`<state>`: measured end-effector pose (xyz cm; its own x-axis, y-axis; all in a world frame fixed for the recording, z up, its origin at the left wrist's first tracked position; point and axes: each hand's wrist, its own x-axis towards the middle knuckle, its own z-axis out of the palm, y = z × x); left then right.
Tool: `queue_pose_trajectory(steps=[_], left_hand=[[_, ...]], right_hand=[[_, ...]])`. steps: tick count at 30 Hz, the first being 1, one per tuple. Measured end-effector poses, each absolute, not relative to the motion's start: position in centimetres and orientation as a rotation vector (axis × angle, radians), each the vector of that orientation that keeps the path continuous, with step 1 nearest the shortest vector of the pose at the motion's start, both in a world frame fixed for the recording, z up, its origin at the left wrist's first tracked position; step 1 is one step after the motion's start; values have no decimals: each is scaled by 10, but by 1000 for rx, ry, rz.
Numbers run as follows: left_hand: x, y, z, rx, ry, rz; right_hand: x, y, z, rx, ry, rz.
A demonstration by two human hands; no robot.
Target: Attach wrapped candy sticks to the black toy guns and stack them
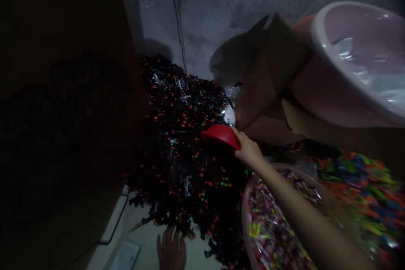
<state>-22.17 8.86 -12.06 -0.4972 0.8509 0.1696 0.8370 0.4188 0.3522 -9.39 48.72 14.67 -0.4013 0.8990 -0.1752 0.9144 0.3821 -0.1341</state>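
My right hand (pixel 249 149) is closed on the rim of a red bowl (pixel 221 135), which is tilted over a large heap of small black pieces (pixel 190 156) dotted with orange, green and white bits. What the bowl contains, if anything, is turned away from me. At the bottom, my left hand (pixel 171 249) rests with fingers spread on the pale surface (pixel 148 242), just short of the heap's near edge. It holds nothing. The dim light hides what kind of pieces these are.
A pink tub (pixel 248 219) of small colourful pieces lies under my right forearm. Beyond it is a pile of bright strips (pixel 363 194). A cardboard box (pixel 268 80) and a big pink basin (pixel 329 59) stand at right. A phone-like object (pixel 126 255) lies bottom left.
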Motion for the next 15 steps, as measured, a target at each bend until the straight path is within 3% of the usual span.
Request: queue_pose_trajectory(steps=[3,6,9,15], left_hand=[[-219,95,-106,1478,2582,653],[-215,101,-91,1147,2432,934],[-214,105,-80,735,2237,1225],[-232,117,-68,163,2207,1457]], right_hand=[[-76,451,152,1695,2491,-421],[-72,415,157,1668,2462,-483],[-79,379,164,1643,2425,-466],[-90,321,193,1615,2425,-391]])
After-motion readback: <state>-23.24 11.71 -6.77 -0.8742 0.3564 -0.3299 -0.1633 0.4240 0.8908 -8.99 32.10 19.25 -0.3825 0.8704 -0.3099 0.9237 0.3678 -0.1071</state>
